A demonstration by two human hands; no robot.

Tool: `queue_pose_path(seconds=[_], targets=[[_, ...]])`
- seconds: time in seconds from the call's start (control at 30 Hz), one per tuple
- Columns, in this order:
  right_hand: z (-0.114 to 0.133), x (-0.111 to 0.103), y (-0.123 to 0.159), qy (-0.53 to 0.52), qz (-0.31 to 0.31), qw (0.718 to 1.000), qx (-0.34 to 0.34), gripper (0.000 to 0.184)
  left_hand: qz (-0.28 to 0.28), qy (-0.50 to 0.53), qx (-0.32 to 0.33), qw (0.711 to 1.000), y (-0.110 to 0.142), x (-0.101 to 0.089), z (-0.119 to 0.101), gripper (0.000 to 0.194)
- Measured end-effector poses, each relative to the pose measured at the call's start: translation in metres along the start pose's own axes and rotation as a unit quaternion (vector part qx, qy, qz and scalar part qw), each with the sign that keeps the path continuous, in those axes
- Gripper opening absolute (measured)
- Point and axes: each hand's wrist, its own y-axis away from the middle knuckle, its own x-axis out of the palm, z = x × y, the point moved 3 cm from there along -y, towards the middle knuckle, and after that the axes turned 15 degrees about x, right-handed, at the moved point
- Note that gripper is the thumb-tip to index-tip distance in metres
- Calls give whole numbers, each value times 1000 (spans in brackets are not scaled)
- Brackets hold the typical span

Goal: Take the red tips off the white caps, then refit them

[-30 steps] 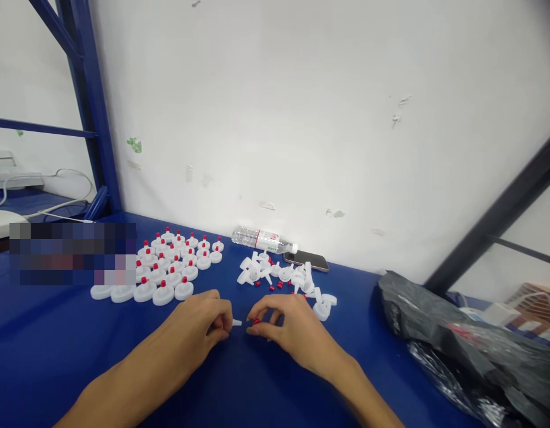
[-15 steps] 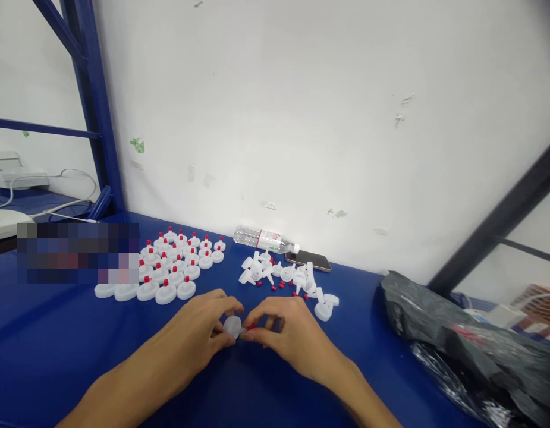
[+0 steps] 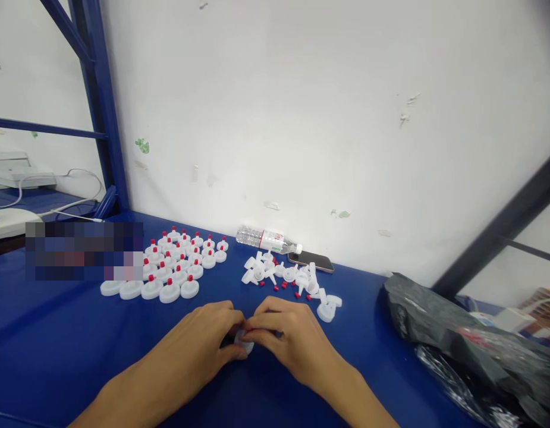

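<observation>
Left hand (image 3: 214, 334): thumb and fingers closed around a white cap (image 3: 247, 345), gripping it by its left side. Right hand (image 3: 289, 333): fingertips pinched together on the upper part of the same cap, meeting my left fingers; its nozzle end is hidden under them, so I can't tell whether a red tip sits there. The cap is held low over the blue tabletop (image 3: 56, 339), right in front of me.

Beyond my right hand: a loose scatter of white nozzle caps (image 3: 290, 274), some on their sides, some tilted over one another. Small red tips (image 3: 276, 288) lie among them and along their near edge.

Beyond my left hand: close, rough rows of capped pieces (image 3: 170, 292), flat side down, most showing a red tip pointing up.

Behind the scatter, a clear plastic bottle (image 3: 272, 241) lies on its side, its white-lidded end by a dark phone (image 3: 318, 261).

Far right: a crumpled grey plastic bag (image 3: 430, 312). Back: a white wall (image 3: 301, 119) with scuffed, peeling spots. Left: a blue metal post (image 3: 106, 107), white cables (image 3: 90, 202) past it.
</observation>
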Motion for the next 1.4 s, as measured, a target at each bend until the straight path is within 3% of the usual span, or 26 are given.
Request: queue_pose_path(seconds=[0.43, 0.57, 0.77, 0.9, 1.03, 1.23, 1.4], targets=[[7, 4, 1, 20, 17, 999, -21, 27, -4, -6, -3, 1000, 1, -1, -5, 6], [6, 7, -2, -16, 16, 999, 34, 19, -4, -28, -13, 1000, 4, -6, -4, 7], [2, 14, -5, -163, 47, 977, 126, 23, -65, -35, 7, 997, 8, -17, -4, 12], [0, 23, -6, -211, 59, 964, 150, 35, -52, -56, -10, 997, 6, -20, -10, 20], [-2, 27, -6, -190, 51, 967, 161, 39, -54, -59, -3, 997, 5, -19, -16, 26], [-2, 20, -5, -124, 49, 980, 149, 31, -38, -41, 7, 998, 8, -13, -16, 17], [-4, -1, -3, -119, 26, 983, 137, 27, -46, -78, -37, 995, 7, -30, 2, 23]])
